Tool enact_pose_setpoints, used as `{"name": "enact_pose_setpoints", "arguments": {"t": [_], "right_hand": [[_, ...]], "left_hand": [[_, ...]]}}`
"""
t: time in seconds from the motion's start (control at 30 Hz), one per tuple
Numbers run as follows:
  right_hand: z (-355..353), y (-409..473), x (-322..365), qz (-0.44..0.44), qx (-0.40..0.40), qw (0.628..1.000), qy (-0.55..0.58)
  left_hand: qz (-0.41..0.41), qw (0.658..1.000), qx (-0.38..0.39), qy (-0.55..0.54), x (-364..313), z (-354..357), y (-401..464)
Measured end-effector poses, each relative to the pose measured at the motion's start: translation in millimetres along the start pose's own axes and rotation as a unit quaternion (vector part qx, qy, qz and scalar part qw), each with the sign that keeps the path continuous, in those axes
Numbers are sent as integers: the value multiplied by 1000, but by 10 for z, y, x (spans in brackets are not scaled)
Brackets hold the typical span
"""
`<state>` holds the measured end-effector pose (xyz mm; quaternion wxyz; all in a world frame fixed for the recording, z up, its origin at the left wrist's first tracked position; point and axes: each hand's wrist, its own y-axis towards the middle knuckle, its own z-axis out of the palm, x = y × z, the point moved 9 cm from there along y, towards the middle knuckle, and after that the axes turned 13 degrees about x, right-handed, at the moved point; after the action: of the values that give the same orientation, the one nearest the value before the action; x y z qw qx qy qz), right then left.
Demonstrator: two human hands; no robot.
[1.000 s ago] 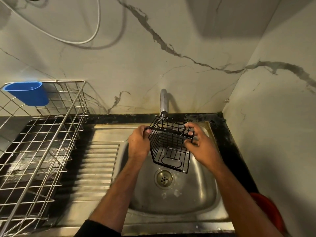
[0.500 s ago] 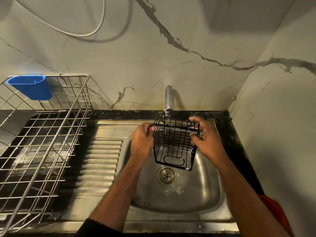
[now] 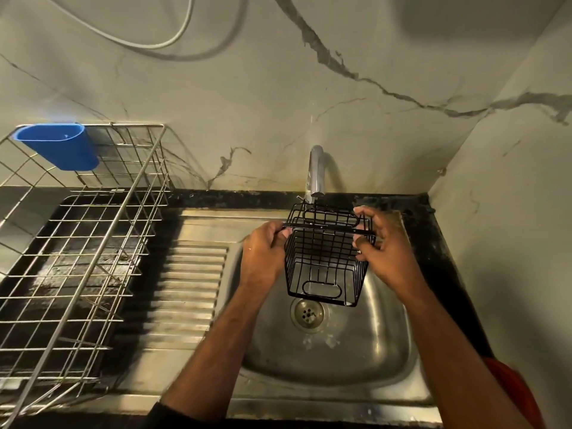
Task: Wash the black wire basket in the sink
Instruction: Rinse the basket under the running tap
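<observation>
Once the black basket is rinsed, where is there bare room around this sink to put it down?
The ribbed drainboard between the wire dish rack and the sink is bare. The sink floor around the drain is bare too. It is crowded under the tap, where both hands hold the black basket.

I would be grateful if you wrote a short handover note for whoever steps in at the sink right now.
Left hand: grips the left end of the top rim of the black wire basket.
Right hand: holds the basket's right side, fingers curled on the wires.
The basket is held in the air over the sink bowl, tilted, just below the tap and above the drain.
Done: basket brought under the tap. I cannot tell whether water is running.
Left: rinse and scrub it all round, then perhaps set it in the wire dish rack on the left.
</observation>
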<state>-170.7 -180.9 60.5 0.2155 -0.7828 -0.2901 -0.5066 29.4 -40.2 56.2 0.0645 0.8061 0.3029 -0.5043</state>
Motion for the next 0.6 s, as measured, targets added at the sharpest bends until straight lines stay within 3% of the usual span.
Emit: {"name": "enact_pose_setpoints", "arguments": {"t": [0.6], "right_hand": [[30,73,-55,6,5,1000,-23]], "left_hand": [[-5,997,-14,-71,148,19,78]]}}
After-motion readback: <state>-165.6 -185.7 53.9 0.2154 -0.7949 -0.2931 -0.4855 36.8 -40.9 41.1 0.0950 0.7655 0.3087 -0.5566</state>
